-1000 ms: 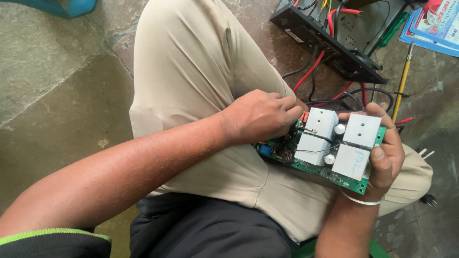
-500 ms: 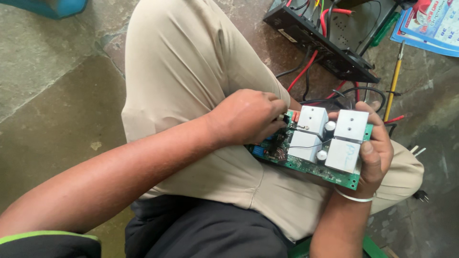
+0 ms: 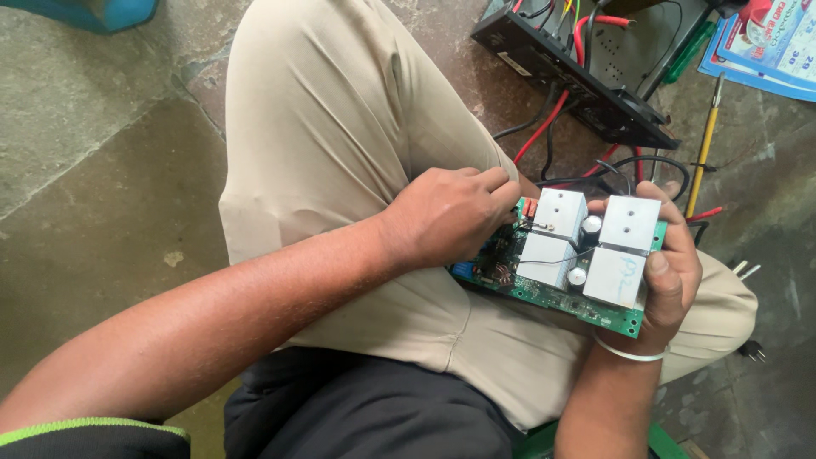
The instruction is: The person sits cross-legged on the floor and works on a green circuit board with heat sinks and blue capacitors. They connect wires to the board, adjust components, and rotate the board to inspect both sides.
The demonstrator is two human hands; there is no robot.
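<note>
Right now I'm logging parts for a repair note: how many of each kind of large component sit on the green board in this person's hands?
White block components: 2
Silver-topped cylindrical capacitors: 2
Total: 4, all on the one green circuit board, held on the lap by the right hand with the left hand at its far end.

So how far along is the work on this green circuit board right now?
Done: the green circuit board is out of the open black case on the floor, resting on the lap. In hand: the right hand grips its edge while the left hand pinches at wires on the board's other end. Left: wires trail loose from the case, and the yellow screwdriver lies unused.
</note>
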